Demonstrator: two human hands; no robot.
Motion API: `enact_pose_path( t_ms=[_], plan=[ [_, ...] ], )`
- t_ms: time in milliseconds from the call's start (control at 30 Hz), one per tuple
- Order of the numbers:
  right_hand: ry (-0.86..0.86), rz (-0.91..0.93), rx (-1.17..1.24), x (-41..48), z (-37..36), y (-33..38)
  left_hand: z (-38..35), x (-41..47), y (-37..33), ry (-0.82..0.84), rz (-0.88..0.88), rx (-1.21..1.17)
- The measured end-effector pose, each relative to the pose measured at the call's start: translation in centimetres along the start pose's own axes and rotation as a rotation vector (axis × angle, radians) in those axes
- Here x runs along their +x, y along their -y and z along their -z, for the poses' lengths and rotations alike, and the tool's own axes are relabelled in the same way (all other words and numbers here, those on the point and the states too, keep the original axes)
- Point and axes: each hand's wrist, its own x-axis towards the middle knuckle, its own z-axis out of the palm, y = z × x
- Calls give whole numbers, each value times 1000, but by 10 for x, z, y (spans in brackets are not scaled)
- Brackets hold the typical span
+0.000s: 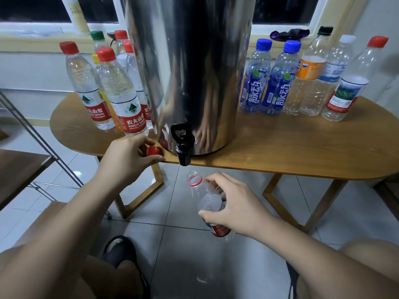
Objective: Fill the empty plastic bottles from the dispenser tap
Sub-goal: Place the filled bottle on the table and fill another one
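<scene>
Spanning the mid frame, a wooden table point(302, 147) with rounded ends stands on a tiled floor point(216, 266). A tall steel dispenser point(190, 72) sits at the table's front edge, near the centre.

Left of the dispenser is a cluster of capped bottles, mostly red caps, with the front red-label bottle point(123, 93) nearest the edge. Right of the dispenser is a row of capped clear bottles: two blue-label bottles point(254, 83), an orange-label bottle point(308, 78), a white-cap bottle point(330, 78) and a red-cap bottle point(349, 87) at the far right. The right row looks empty.

The left hand point(127, 156) is at the table's front edge, just left of the dispenser base. Its thumb and fingers pinch a red cap point(152, 151).

The right hand point(235, 206) is below the table edge, above the floor, with fingers and thumb curled round the uncapped bottle point(203, 195). This bottle has a red label, is tilted, and looks empty. Its open mouth points up toward the tap and sits just below and slightly right of the spout, not touching it.

The black tap point(183, 145) is on the dispenser's lower front, and its spout hangs over the table edge.

A black slipper point(121, 249) lies on the floor at the bottom left.
</scene>
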Motion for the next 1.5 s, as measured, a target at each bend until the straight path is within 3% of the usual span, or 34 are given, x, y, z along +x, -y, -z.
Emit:
enact_pose_path(
  t_ms=[367, 767, 967, 1500],
  plan=[
    [-5, -48, -15, 8, -7, -2, 17, -6, -6, -34, 71, -139],
    [17, -100, 29, 12, -15, -2, 42, -33, -70, -78, -161, -565],
    [10, -103, 45, 18, -22, 0, 43, -31, -78, -187, -320, -429],
    [23, -116, 100, 27, -37, 3, 41, -32, -77, -277, -446, -335]
  ],
)
